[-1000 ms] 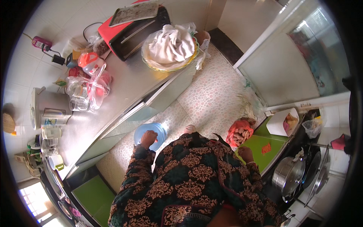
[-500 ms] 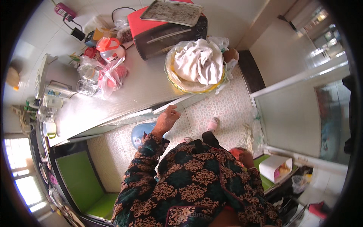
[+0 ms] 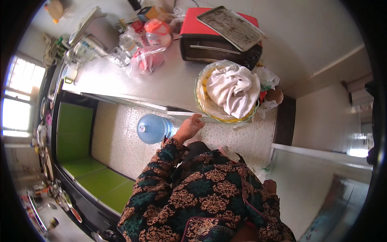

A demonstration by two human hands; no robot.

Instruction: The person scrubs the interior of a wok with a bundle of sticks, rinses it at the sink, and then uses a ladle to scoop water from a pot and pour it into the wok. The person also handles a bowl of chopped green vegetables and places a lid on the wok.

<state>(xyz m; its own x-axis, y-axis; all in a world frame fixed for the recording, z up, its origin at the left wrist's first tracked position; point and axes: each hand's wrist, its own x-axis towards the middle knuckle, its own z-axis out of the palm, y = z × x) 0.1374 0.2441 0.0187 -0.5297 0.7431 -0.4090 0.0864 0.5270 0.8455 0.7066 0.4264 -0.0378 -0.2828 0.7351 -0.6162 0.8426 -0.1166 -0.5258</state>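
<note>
My left hand (image 3: 190, 127) is stretched out ahead of me with its fingers loosely bent and nothing visible in them. Its fingertips are close to the white, slightly protruding panel (image 3: 189, 115) under the counter's front edge; whether they touch it, I cannot tell. Low at my right side hangs my right hand (image 3: 270, 186), partly hidden by the sleeve, its fingers not clear. Just beyond my left hand, a yellow-green basket (image 3: 200, 98) lined with clear plastic stands on the counter, with a crumpled white cloth (image 3: 234, 88) on top. To the left, a blue water-cooler bottle (image 3: 155, 129) is on the floor.
On the metal counter (image 3: 161, 88) are a red toaster oven (image 3: 193, 28) bearing a stained tray (image 3: 229, 26), a red-lidded jug (image 3: 157, 34) and a plastic bag with pink contents (image 3: 147, 60). Green cabinets (image 3: 74, 133) line the left; a glass-panelled door (image 3: 310, 181) stands right.
My view has swung left, so the counter's things sit further right in the picture. The water bottle shows more fully. The reddish thing beside my right hand no longer shows.
</note>
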